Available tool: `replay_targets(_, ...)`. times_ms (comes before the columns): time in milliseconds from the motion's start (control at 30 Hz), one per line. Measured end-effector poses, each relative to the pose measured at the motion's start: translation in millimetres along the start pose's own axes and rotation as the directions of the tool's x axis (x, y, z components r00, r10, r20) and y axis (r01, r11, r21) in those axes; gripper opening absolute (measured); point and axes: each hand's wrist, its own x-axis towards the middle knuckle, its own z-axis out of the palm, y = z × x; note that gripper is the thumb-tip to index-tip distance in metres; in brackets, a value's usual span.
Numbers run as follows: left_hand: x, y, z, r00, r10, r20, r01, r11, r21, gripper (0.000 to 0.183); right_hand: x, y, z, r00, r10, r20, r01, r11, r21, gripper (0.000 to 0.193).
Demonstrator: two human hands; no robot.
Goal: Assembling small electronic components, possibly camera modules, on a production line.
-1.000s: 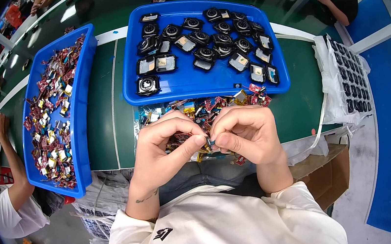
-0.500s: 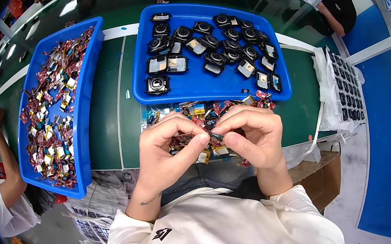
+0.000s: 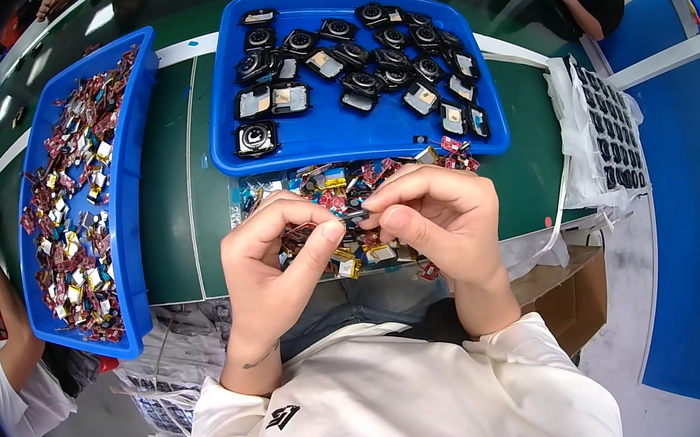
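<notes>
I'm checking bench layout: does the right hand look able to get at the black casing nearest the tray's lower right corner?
Probably yes: only loose parts and the rim of the blue tray separate the black casing from the right hand, though its fingers seem to hold a small dark part.

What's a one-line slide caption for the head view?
Left hand and right hand meet at a small dark part above loose electronics, blue tray of black watch cases beyond.
</notes>
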Motion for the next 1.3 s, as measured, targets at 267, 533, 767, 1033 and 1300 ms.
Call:
replay_targets(267,2,4,2,0.998,-0.04,0.038,0.04,0.999,0.009,0.006,-1,-1,-7,0.986,0.105,0.128,-0.117,0.989,0.088,0.006)
replay_targets(533,4,5,-5,0.986,0.022,0.164,-0.033,0.997,0.063,0.006,5,2,-8,0.995,0.061,0.079,-0.05,0.99,-0.133,0.002)
replay_targets(767,4,1,-27,0.99,0.137,0.02,-0.137,0.99,-0.021,0.005,28,-22,-26,0.933,-0.082,0.352,0.332,0.582,-0.743,0.012)
replay_targets(1033,3,-1,-35,0.998,0.003,-0.061,-0.015,0.98,-0.196,0.006,106,-27,-16,0.826,-0.077,0.559,0.528,0.453,-0.718,0.012)
replay_targets(1300,10,0,-36,0.992,-0.101,-0.073,0.085,0.978,-0.192,0.013,231,62,-14,0.783,-0.106,0.613,0.591,0.437,-0.678,0.034)
